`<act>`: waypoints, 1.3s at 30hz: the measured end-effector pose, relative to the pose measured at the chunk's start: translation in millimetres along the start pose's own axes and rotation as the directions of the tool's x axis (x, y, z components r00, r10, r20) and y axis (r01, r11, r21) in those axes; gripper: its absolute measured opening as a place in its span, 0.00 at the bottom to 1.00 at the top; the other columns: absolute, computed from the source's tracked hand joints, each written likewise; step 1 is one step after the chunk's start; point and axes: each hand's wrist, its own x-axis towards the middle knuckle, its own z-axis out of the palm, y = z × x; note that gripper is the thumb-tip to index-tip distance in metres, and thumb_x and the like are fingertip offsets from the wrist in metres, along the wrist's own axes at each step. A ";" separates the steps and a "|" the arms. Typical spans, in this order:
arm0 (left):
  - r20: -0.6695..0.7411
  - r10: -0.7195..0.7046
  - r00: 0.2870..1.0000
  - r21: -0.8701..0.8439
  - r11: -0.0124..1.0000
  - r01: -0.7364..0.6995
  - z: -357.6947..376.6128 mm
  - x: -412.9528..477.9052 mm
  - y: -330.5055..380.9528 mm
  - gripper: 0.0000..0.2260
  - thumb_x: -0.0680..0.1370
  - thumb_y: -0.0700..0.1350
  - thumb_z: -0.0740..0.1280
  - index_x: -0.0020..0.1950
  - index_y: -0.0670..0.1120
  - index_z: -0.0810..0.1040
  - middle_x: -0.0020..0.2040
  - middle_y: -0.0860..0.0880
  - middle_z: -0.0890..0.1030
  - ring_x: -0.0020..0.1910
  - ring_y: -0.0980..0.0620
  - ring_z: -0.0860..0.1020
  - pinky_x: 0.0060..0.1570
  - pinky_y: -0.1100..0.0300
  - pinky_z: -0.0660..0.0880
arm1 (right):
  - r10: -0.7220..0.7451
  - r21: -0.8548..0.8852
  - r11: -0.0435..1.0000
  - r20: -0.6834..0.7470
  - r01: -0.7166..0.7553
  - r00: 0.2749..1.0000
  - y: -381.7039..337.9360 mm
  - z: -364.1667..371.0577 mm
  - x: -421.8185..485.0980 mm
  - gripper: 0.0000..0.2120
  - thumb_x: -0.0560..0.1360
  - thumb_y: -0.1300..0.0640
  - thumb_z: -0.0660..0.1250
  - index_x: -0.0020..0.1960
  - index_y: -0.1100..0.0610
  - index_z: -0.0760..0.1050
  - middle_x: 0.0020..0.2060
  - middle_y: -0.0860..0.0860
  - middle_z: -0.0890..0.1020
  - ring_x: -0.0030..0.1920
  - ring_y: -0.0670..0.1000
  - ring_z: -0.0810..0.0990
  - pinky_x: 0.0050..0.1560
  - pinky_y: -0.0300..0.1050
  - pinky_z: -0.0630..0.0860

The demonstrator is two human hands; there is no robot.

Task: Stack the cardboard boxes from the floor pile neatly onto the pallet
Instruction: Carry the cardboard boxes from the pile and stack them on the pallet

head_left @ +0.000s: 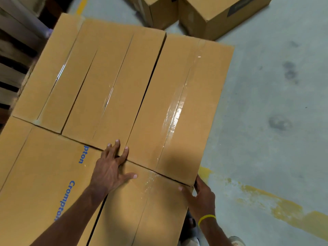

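Nearby, the left hand (113, 167) lies flat on brown cardboard. Its fingers (117, 144) are straight and spread wide across the crack where the boxes meet. The right hand (202, 197) grips the right edge of the near box (134, 215), thumb on top and the rest curled down the side. A yellow band (206, 218) goes round that wrist. The near box is smooth, with shiny clear tape (149, 185) down its middle. Just left of it, touching, sits the printed box (35, 174), with blue letters that read "Crompton". Behind them three long boxes (110, 82) lie side by side, tops level, each taped along its seam. Together these make the flat top of the stack. Dark wooden pallet slats (14, 50) show at the far left. Farther off, two floor boxes (218, 15) stand on the grey, spotty floor (275, 86), which has a worn yellow line (284, 210).
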 end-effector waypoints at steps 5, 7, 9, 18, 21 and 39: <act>0.107 -0.064 0.992 0.052 0.997 0.059 -38.9 0.6 21.1 0.49 0.71 0.79 0.59 0.84 0.50 0.62 0.85 0.39 0.51 0.82 0.33 0.57 0.73 0.43 0.69 | 0.109 -0.052 0.993 0.116 -0.104 0.987 -23.4 -26.4 9.8 0.35 0.67 0.50 0.79 0.72 0.46 0.72 0.62 0.40 0.80 0.63 0.44 0.80 0.64 0.45 0.77; 0.258 -0.089 0.962 0.059 0.995 0.076 -51.2 -2.9 30.7 0.47 0.74 0.75 0.63 0.85 0.52 0.54 0.85 0.42 0.46 0.84 0.40 0.50 0.79 0.51 0.57 | 0.187 -0.047 0.982 0.099 -0.183 0.977 -30.4 -41.2 20.1 0.45 0.68 0.46 0.80 0.78 0.55 0.64 0.69 0.48 0.76 0.69 0.49 0.76 0.68 0.45 0.73; 0.244 -0.084 0.966 0.023 0.997 0.080 -79.8 5.1 36.2 0.37 0.76 0.73 0.63 0.79 0.54 0.68 0.83 0.44 0.61 0.79 0.46 0.64 0.74 0.55 0.65 | 0.196 0.021 0.980 0.036 -0.197 0.980 -59.3 -62.2 40.9 0.45 0.68 0.45 0.80 0.78 0.57 0.65 0.70 0.51 0.75 0.69 0.51 0.76 0.69 0.49 0.72; -0.187 -0.049 0.981 -0.220 0.975 0.007 -248.0 211.9 69.4 0.27 0.77 0.58 0.74 0.71 0.45 0.77 0.69 0.45 0.79 0.68 0.44 0.75 0.64 0.51 0.75 | 0.072 0.229 0.973 -0.253 -0.013 0.965 -223.3 -154.8 215.4 0.20 0.77 0.54 0.73 0.68 0.51 0.76 0.60 0.51 0.82 0.55 0.45 0.81 0.67 0.50 0.73; -0.252 -0.037 0.967 -0.187 0.982 -0.011 -285.3 299.1 79.1 0.40 0.74 0.61 0.76 0.79 0.43 0.68 0.80 0.41 0.67 0.79 0.40 0.64 0.76 0.46 0.65 | 0.082 0.271 0.962 -0.211 -0.023 0.974 -252.5 -164.8 284.9 0.24 0.78 0.49 0.71 0.73 0.44 0.70 0.68 0.50 0.76 0.57 0.37 0.77 0.68 0.60 0.74; 0.061 -0.033 0.998 -0.258 0.965 0.048 -312.6 431.4 67.0 0.43 0.73 0.71 0.67 0.83 0.52 0.60 0.83 0.43 0.58 0.83 0.36 0.46 0.77 0.28 0.51 | 0.042 -0.040 0.998 0.129 -0.038 0.991 -328.6 -157.5 433.8 0.07 0.75 0.39 0.65 0.52 0.36 0.76 0.55 0.44 0.80 0.54 0.52 0.80 0.40 0.59 0.84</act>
